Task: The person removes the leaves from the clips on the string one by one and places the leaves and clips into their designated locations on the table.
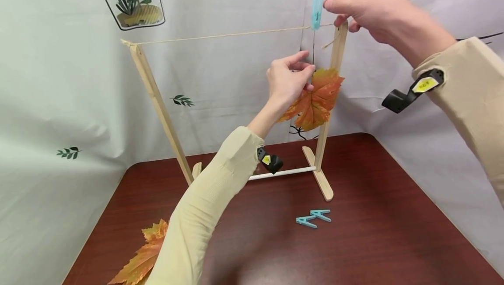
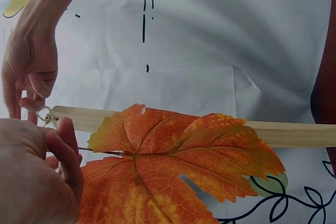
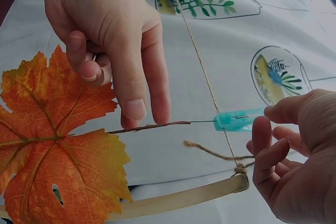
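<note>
A light-blue clothespin (image 1: 316, 10) sits on the twine line (image 1: 220, 36) near its right end. Beneath it hangs an orange maple-like leaf (image 1: 320, 96), its thin stem (image 3: 152, 126) running up to the clothespin's jaws. My right hand (image 1: 372, 7) is right at the clothespin's upper end, thumb and fingers spread apart. Next to the stem is my left hand (image 1: 287, 77), with thumb and forefinger extended and parted; in the right wrist view the stem passes just beyond these fingertips (image 3: 135, 109).
The twine is tied between two wooden posts (image 1: 159, 110), joined low down by a white rod (image 1: 285, 173). Two more blue clothespins (image 1: 306, 221) lie on the dark red table (image 1: 366, 232). A second leaf (image 1: 143, 256) lies at the front left, partly behind my left sleeve.
</note>
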The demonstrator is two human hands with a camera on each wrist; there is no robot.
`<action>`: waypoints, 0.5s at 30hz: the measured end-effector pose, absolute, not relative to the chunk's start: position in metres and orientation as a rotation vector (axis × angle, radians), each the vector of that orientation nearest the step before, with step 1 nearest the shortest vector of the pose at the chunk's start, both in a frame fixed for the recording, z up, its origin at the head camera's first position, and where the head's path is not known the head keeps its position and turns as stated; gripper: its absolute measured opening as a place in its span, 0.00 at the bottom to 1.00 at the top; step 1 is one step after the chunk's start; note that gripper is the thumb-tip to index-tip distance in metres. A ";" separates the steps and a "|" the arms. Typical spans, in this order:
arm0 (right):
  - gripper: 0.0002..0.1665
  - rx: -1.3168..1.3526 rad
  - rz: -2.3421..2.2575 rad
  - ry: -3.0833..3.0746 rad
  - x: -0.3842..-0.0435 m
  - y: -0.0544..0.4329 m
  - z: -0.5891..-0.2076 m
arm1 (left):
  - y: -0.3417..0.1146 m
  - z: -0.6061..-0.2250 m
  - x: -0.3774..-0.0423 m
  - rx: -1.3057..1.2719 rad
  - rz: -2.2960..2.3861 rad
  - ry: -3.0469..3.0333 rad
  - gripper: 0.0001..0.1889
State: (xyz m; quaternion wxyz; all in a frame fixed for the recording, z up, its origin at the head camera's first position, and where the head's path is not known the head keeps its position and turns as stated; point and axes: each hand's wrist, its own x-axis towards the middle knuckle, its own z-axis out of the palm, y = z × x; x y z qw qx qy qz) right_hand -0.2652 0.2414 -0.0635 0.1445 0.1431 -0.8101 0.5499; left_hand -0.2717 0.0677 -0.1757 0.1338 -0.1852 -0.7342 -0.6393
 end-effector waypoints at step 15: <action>0.29 0.321 1.551 -2.430 -0.270 0.233 -0.056 | 0.072 -0.180 -0.276 -0.552 -1.822 -2.115 0.18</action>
